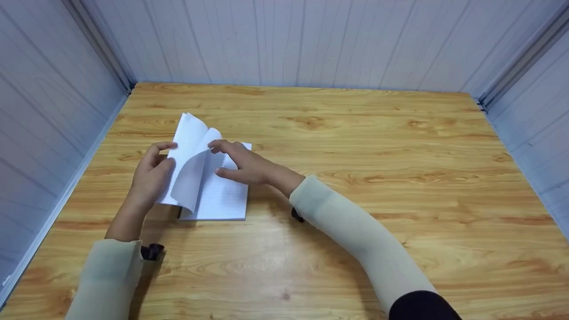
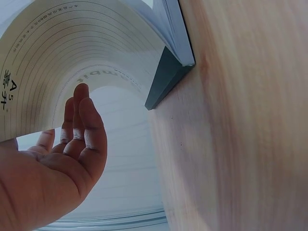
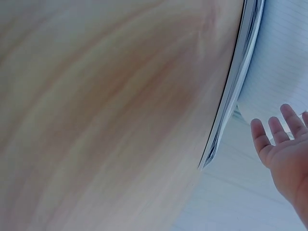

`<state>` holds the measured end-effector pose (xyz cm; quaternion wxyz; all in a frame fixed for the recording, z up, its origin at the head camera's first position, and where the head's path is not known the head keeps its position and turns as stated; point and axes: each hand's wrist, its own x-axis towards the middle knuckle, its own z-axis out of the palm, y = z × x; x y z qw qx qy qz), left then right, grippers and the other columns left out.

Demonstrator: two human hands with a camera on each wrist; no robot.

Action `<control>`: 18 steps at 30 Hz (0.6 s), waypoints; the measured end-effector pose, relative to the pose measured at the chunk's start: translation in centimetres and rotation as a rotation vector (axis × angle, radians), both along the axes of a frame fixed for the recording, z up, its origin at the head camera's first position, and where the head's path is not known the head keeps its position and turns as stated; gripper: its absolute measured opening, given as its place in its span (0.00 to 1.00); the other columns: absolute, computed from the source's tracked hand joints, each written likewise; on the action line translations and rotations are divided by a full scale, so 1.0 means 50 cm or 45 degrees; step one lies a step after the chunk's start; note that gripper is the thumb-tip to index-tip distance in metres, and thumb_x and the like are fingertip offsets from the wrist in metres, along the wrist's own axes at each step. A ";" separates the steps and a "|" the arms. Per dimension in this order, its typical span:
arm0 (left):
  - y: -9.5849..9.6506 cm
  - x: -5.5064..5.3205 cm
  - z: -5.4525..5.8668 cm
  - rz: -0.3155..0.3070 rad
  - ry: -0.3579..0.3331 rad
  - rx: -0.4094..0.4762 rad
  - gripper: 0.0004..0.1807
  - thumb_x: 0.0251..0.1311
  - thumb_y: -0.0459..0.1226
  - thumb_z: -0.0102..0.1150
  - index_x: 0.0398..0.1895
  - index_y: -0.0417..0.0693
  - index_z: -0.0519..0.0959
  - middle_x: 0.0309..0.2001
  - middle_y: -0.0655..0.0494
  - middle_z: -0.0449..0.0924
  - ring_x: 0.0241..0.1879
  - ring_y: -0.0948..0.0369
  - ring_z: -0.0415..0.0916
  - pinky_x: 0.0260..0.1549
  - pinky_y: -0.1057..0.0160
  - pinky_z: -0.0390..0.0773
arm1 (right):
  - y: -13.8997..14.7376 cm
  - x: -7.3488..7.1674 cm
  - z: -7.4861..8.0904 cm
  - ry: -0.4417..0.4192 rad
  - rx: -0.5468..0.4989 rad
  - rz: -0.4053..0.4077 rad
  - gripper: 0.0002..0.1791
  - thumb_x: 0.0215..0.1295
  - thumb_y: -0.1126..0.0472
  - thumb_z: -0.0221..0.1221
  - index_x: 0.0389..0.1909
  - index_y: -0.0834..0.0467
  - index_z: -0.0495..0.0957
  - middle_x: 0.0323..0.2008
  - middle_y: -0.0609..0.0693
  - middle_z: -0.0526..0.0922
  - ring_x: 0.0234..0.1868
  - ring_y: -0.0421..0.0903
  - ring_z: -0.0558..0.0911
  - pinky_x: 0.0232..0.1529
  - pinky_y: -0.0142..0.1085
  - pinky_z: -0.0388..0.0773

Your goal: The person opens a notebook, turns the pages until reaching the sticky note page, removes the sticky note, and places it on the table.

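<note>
An open notebook [image 1: 224, 200] with white lined pages and a dark spine [image 2: 166, 79] lies on the table, left of the middle. Its left part is raised, and the left wrist view shows the printed outer side of the cover [image 2: 43, 53] bending in an arc. My left hand [image 1: 153, 175] grips the raised left edge, thumb in front and fingers behind. A loose page [image 1: 189, 180] curls up in the middle. Over the right-hand pages, my right hand [image 1: 246, 164] has its fingertips right at the curled page's upper edge, with its thumb apart from them.
The notebook rests on a wood-grain table [image 1: 378, 146]. Pale panelled walls [image 1: 284, 42] stand behind the table and along both sides. Dark wrist devices [image 1: 152, 252] show beside the sleeves.
</note>
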<state>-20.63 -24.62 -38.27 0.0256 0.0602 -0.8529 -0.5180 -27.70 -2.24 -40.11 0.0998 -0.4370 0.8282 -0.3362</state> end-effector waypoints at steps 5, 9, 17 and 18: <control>0.001 0.002 0.000 0.004 0.002 0.006 0.18 0.61 0.41 0.37 0.55 0.59 0.63 0.42 0.51 0.66 0.41 0.57 0.65 0.37 0.61 0.65 | -0.007 0.005 0.004 -0.025 0.006 -0.003 0.30 0.59 0.44 0.47 0.60 0.44 0.51 0.59 0.38 0.60 0.59 0.36 0.58 0.58 0.32 0.58; 0.001 0.004 0.003 -0.002 -0.009 0.014 0.18 0.61 0.42 0.37 0.55 0.59 0.63 0.42 0.51 0.66 0.40 0.57 0.66 0.35 0.62 0.67 | -0.011 0.009 0.008 -0.036 -0.017 -0.002 0.29 0.58 0.45 0.49 0.58 0.46 0.52 0.58 0.39 0.61 0.58 0.37 0.60 0.55 0.32 0.61; -0.001 0.006 0.002 -0.005 -0.041 0.021 0.18 0.62 0.44 0.36 0.57 0.60 0.61 0.44 0.51 0.66 0.41 0.57 0.66 0.36 0.62 0.68 | -0.022 0.017 0.011 -0.067 -0.043 0.050 0.27 0.57 0.49 0.51 0.56 0.47 0.54 0.57 0.38 0.59 0.58 0.38 0.64 0.50 0.32 0.67; -0.002 0.006 0.002 -0.005 -0.039 0.022 0.18 0.62 0.44 0.36 0.57 0.60 0.61 0.44 0.51 0.66 0.41 0.57 0.66 0.35 0.62 0.68 | -0.024 0.018 0.011 -0.067 -0.045 0.068 0.28 0.57 0.51 0.52 0.56 0.48 0.53 0.58 0.39 0.59 0.57 0.37 0.65 0.51 0.32 0.67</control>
